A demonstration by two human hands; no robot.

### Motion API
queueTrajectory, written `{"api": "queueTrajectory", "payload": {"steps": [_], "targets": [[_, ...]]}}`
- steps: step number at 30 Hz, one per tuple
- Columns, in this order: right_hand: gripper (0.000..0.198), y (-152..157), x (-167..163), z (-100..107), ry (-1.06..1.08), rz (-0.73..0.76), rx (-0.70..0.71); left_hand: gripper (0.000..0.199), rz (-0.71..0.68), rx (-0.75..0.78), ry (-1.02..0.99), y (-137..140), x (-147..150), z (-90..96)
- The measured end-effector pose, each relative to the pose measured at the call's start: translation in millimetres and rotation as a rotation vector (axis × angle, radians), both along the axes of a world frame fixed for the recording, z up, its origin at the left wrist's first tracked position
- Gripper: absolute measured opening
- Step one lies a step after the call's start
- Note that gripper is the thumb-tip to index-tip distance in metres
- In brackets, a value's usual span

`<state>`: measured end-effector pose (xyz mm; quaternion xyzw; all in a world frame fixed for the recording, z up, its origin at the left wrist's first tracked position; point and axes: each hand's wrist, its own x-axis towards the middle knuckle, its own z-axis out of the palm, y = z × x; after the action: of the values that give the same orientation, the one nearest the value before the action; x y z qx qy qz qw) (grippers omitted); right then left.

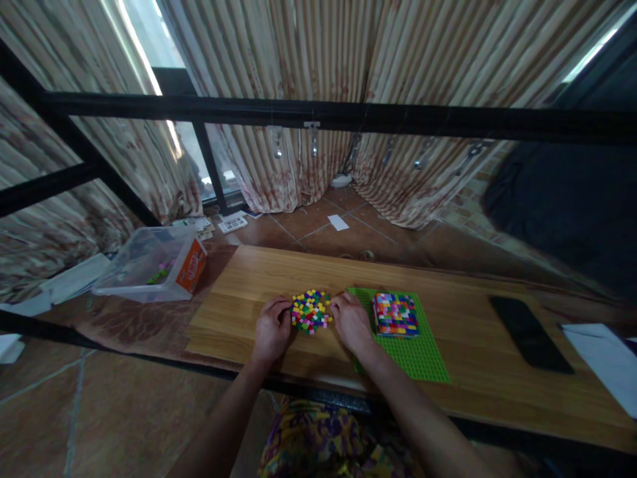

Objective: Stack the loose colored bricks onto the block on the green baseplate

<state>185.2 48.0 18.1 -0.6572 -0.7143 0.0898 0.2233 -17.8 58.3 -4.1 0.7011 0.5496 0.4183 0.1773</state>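
A loose pile of small coloured bricks (pixel 309 312) lies on the wooden board between my two hands. My left hand (pixel 273 330) rests at the pile's left edge, its fingers curled together; whatever they hold is too small to make out. At the right edge of the pile is my right hand (pixel 351 321), thumb and fingers pinched together, with any piece between them not clear. Beside it, a green baseplate (pixel 418 362) carries a rectangular block of multicoloured bricks (pixel 395 315).
A dark phone-like slab (pixel 531 334) and white paper (pixel 604 362) lie to the right. On the left stands a clear plastic box (pixel 137 255) with an orange label and a few pieces inside. A black metal bar (pixel 318 109) crosses beyond the wooden board (pixel 239 285), before curtains.
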Motion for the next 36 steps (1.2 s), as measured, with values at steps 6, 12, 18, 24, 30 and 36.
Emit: {"api": "queueTrajectory", "payload": {"steps": [6, 12, 18, 24, 30, 36], "targets": [[0.018, -38.4, 9.9, 15.4, 0.335, 0.011, 0.062, 0.018, -0.010, 0.015, 0.026, 2.4, -2.1, -0.8], [0.017, -80.0, 47.1, 21.1, 0.521, -0.113, 0.118, 0.018, -0.021, 0.049, 0.039, 4.0, -3.7, -1.4], [0.024, -94.6, 109.6, 21.2, 0.508, -0.376, 0.207, 0.017, -0.017, 0.064, 0.046, 6.9, -5.1, -3.6], [0.026, -75.9, 135.9, 22.9, 0.364, -0.404, 0.242, 0.018, -0.029, 0.053, 0.079, 8.5, -7.0, -3.9], [0.023, -64.7, 135.1, 20.7, 0.297, -0.341, 0.225, 0.019, -0.034, 0.032, 0.079, 8.5, -7.3, -3.7], [0.022, -65.0, 133.9, 18.6, 0.362, -0.389, 0.231, 0.021, -0.023, 0.026, 0.067, 8.8, -6.5, -4.5]]}}
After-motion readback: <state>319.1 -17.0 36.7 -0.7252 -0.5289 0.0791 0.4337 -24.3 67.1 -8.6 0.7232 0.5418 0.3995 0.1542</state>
